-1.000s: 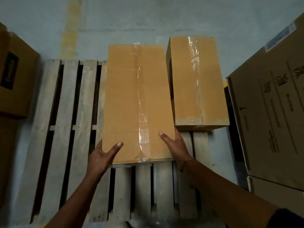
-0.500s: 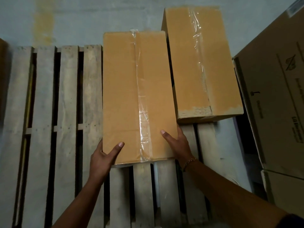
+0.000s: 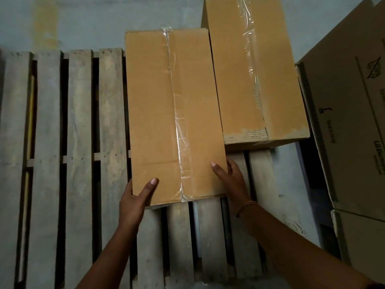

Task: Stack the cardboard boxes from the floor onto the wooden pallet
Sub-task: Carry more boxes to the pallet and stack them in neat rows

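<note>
A wooden pallet (image 3: 79, 142) of grey slats is filling the left and lower middle of the frame, lying on a pale concrete floor (image 3: 93, 21). At lower centre, the left hand (image 3: 135, 203) is gripping the near left corner of a long cardboard box (image 3: 152, 113), thumb pressing on its top. The box, sealed with clear tape, is lying lengthwise over the pallet's slats at centre frame; whether its full weight is resting there cannot be told. The right hand (image 3: 231, 180), wearing a thin bracelet (image 3: 245, 206), is grasping the box's near right edge, thumb on top. Just to the right, a second taped box (image 3: 233, 76) is sitting on the pallet's far right part. A large printed carton (image 3: 350, 122) is standing at the right edge.
</note>
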`<move>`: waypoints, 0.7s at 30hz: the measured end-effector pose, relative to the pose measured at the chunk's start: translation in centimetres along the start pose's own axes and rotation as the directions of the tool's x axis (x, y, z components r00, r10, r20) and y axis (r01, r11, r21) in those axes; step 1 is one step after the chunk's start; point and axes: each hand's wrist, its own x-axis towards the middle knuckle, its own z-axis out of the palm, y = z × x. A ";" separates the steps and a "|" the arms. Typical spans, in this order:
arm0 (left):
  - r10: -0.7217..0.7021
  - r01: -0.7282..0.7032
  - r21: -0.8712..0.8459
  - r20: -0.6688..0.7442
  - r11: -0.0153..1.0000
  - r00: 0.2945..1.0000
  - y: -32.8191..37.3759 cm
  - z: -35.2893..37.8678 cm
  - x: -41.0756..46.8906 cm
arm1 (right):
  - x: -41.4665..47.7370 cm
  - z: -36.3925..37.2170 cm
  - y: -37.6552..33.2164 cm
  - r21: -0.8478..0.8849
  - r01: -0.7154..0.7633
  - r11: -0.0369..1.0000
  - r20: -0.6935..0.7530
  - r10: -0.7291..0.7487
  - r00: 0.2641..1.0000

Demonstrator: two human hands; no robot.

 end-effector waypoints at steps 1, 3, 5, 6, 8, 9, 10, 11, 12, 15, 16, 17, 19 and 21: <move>-0.033 0.033 -0.028 0.003 0.999 0.999 -0.2 0.0 -0.2 | -0.5 -0.3 0.1 0.008 -0.048 0.999 -0.017 0.049 0.999; -0.107 0.107 -0.088 0.006 0.990 0.994 -0.4 0.1 -0.5 | -1.4 -0.9 1.0 0.026 -0.225 0.974 -0.039 0.226 0.973; -0.187 0.186 -0.138 0.006 0.973 0.982 -0.8 0.2 -0.4 | -2.4 -1.6 2.2 0.061 -0.399 0.915 0.004 0.400 0.917; -0.236 0.234 -0.161 0.010 0.959 0.972 -0.8 0.1 -0.2 | -2.8 -1.8 2.9 0.077 -0.451 0.889 0.044 0.449 0.893; -0.332 0.332 -0.205 0.034 0.921 0.943 -0.9 0.1 0.2 | -3.3 -2.1 3.6 0.120 -0.498 0.859 0.103 0.489 0.866; -0.366 0.369 -0.220 0.057 0.903 0.929 -0.9 0.1 0.4 | -3.3 -2.1 3.8 0.148 -0.500 0.853 0.112 0.488 0.866; -0.384 0.392 -0.234 0.078 0.890 0.920 -0.9 0.0 0.6 | -3.3 -2.1 4.0 0.179 -0.496 0.850 0.116 0.483 0.868; -0.386 0.396 -0.247 0.090 0.884 0.918 -0.9 0.1 0.7 | -3.1 -2.0 3.9 0.207 -0.492 0.845 0.121 0.477 0.870; -0.383 0.394 -0.256 0.093 0.883 0.919 -0.8 0.1 0.8 | -2.9 -1.9 3.8 0.222 -0.489 0.844 0.123 0.473 0.872; -0.369 0.374 -0.282 0.073 0.883 0.926 -0.3 0.4 1.1 | -2.4 -1.6 3.3 0.229 -0.482 0.846 0.122 0.466 0.876; -0.368 0.371 -0.294 0.067 0.881 0.927 0.0 0.5 1.3 | -2.2 -1.6 3.1 0.232 -0.472 0.851 0.123 0.456 0.882; -0.367 0.369 -0.300 0.065 0.880 0.928 0.3 0.7 1.5 | -1.9 -1.6 2.9 0.234 -0.464 0.854 0.126 0.446 0.886; -0.358 0.361 -0.305 0.068 0.881 0.931 0.8 0.9 2.0 | -1.5 -1.4 1.9 0.236 -0.455 0.859 0.127 0.437 0.890; -0.347 0.352 -0.311 0.071 0.883 0.935 1.4 1.0 2.5 | -1.0 -1.3 1.3 0.246 -0.450 0.858 0.129 0.431 0.893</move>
